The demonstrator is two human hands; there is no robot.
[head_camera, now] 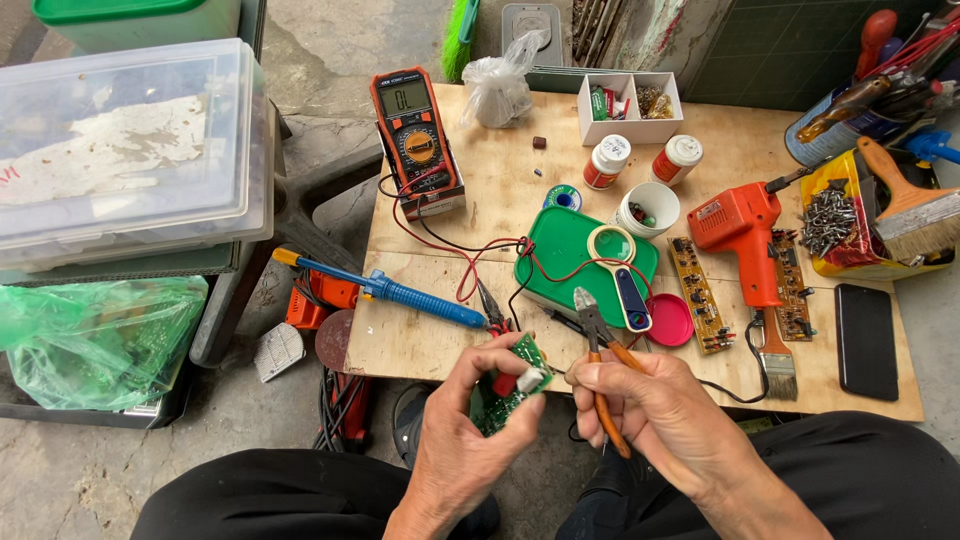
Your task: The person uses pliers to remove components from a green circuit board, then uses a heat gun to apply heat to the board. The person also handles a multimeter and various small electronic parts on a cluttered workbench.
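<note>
My left hand holds a small green circuit board over my lap, thumb on a white part at its edge. My right hand grips orange-handled cutting pliers, jaws pointing up and away, just right of the board. Both hands hover at the near edge of the low wooden table. Red and black probe leads trail from the orange multimeter toward the board.
On the table: blue soldering iron, green lid with magnifier, orange soldering gun, two brown circuit strips, phone, brushes, screws tray, small bottles, white parts box. Clear plastic bins stand left.
</note>
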